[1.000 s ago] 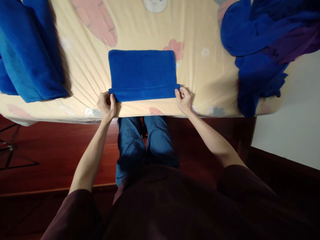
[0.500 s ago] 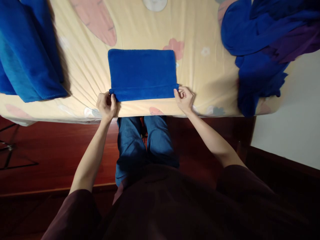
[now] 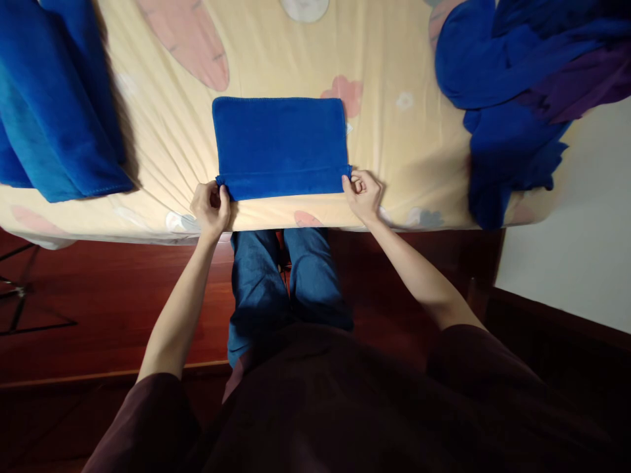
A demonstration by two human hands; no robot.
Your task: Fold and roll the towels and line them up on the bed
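A blue towel (image 3: 280, 135) lies flat as a rectangle near the front edge of the bed, with a narrow strip folded over along its near side. My left hand (image 3: 211, 205) is closed, its thumb and fingers pinching the near left corner at the strip. At the near right corner, my right hand (image 3: 363, 194) pinches the other end of the same strip. Both hands rest low against the bedsheet, and the strip runs straight between them.
The patterned yellow bedsheet (image 3: 296, 59) spreads under everything. Folded blue cloths (image 3: 69, 112) lie on the left. A crumpled heap of blue and purple cloths (image 3: 513, 85) sits at the right, beside a pale wall (image 3: 572, 217). Thin black stand legs (image 3: 29, 322) are on the floor at left.
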